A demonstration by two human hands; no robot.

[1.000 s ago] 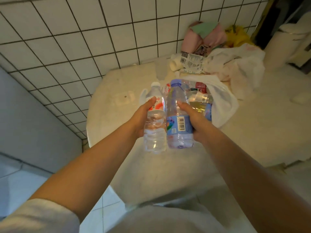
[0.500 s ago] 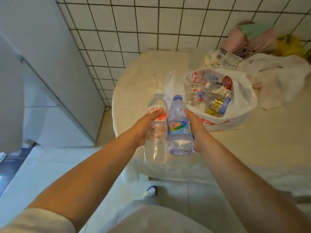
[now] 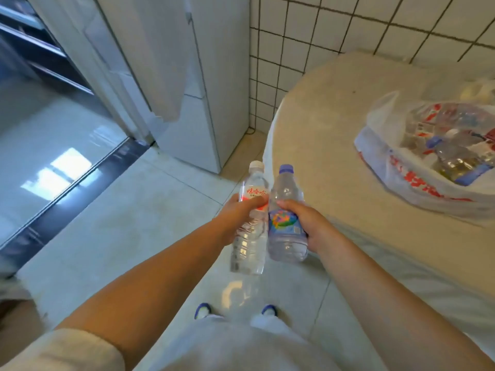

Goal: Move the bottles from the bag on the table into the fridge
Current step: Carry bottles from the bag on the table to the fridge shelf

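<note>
head view, and both hands are loaded. the left hand (image 3: 235,218) wraps its fingers round the red-label bottle (image 3: 250,223), thumb across the label, white cap up. the right hand (image 3: 308,223) curls round the blue-label bottle (image 3: 286,223), purple cap up. the two bottles are touching side by side, both upright with a slight tilt, out over the floor (image 3: 128,223) just off the edge of the surface (image 3: 334,135). on that surface, well to the right of the held pair, sits the plastic bag (image 3: 417,183), open, with more bottles (image 3: 452,153) heaped inside, blurred. to the left of the surface, against the tiled wall (image 3: 308,36), stands the white fridge (image 3: 203,89), doors closed as far as one can see. below the bottles, two shoe tips (image 3: 203,310) on the floor tiles.
</note>
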